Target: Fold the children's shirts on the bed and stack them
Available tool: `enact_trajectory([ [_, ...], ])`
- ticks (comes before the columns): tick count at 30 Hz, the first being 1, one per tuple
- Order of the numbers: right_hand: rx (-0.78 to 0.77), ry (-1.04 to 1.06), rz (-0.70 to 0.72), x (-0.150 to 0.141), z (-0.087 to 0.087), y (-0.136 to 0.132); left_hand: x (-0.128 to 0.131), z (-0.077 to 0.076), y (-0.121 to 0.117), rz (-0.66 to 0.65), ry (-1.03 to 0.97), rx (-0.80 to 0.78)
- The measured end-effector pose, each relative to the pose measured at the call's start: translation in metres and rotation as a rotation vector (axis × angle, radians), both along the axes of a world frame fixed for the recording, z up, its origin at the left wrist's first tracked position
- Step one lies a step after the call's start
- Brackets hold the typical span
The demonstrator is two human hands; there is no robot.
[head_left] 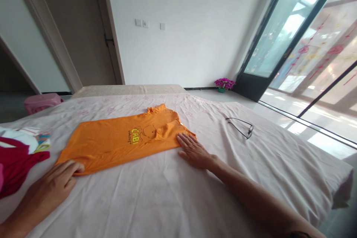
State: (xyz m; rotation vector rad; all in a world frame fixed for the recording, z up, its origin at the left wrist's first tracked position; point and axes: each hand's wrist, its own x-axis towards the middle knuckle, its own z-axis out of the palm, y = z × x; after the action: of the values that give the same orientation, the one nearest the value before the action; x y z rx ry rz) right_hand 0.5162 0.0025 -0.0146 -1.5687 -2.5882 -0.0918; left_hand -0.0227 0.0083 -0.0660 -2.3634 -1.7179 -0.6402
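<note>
An orange T-shirt (108, 139) with yellow "CABI" lettering and a line-drawn cartoon lies spread on the pale bedsheet (156, 197). One sleeve is folded in over its front, and the collar end points right. My left hand (60, 176) is closed on the near corner of the hem, fingers curled over the fabric. At the collar end, my right hand (195, 151) lies flat, its fingertips on the near shoulder of the shirt and its palm on the sheet.
Black-framed glasses (242, 128) lie on the sheet to the right. Red clothing (19, 163) and white clothing (19, 137) are heaped at the left edge. A pink stool (41, 102) stands beyond the far left side, and purple flowers (224, 83) sit by the wall.
</note>
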Motion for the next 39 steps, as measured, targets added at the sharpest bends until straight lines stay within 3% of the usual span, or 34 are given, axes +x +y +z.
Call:
enact_trajectory([
  [2, -0.021, -0.066, -0.128, 0.015, -0.001, 0.004, 0.001, 0.003, -0.002, -0.047, 0.028, 0.005],
  [6, 0.008, -0.127, -0.389, 0.024, 0.015, 0.008, 0.003, 0.005, -0.002, -0.068, 0.070, -0.006],
  [8, 0.057, -0.093, -0.339, 0.014, 0.020, 0.002, 0.003, 0.006, -0.002, -0.072, 0.079, -0.015],
  [11, 0.043, -0.027, -0.067, -0.004, 0.014, -0.013, 0.003, 0.006, -0.002, -0.069, 0.071, -0.032],
  [13, -0.015, -0.011, 0.034, -0.006, 0.005, -0.020, 0.003, 0.006, -0.003, -0.055, 0.052, -0.055],
  [15, -0.056, -0.021, -0.009, 0.000, -0.001, -0.020, 0.004, 0.008, -0.004, -0.041, 0.024, -0.072],
  [17, -0.070, -0.051, -0.139, 0.011, -0.001, -0.015, 0.008, 0.012, -0.006, -0.032, -0.003, -0.076],
  [21, -0.026, -0.117, -0.345, 0.015, 0.015, 0.000, 0.018, 0.029, -0.012, 0.016, -0.118, -0.134],
  [23, 0.021, -0.095, -0.322, 0.000, 0.024, 0.007, 0.020, 0.041, -0.016, 0.055, -0.264, -0.150],
  [25, 0.041, -0.032, -0.214, -0.023, 0.031, 0.013, 0.018, 0.051, -0.018, 0.114, -0.432, -0.123],
  [29, -0.036, 0.036, 0.016, -0.071, 0.035, 0.026, 0.001, 0.056, -0.017, 0.364, -0.605, -0.032],
  [35, -0.108, 0.016, 0.106, -0.096, 0.016, 0.050, -0.013, 0.049, -0.016, 0.524, -0.330, -0.090],
  [39, -0.034, 0.035, 0.077, -0.094, -0.004, 0.058, -0.003, 0.050, -0.011, 0.483, -0.216, -0.122],
])
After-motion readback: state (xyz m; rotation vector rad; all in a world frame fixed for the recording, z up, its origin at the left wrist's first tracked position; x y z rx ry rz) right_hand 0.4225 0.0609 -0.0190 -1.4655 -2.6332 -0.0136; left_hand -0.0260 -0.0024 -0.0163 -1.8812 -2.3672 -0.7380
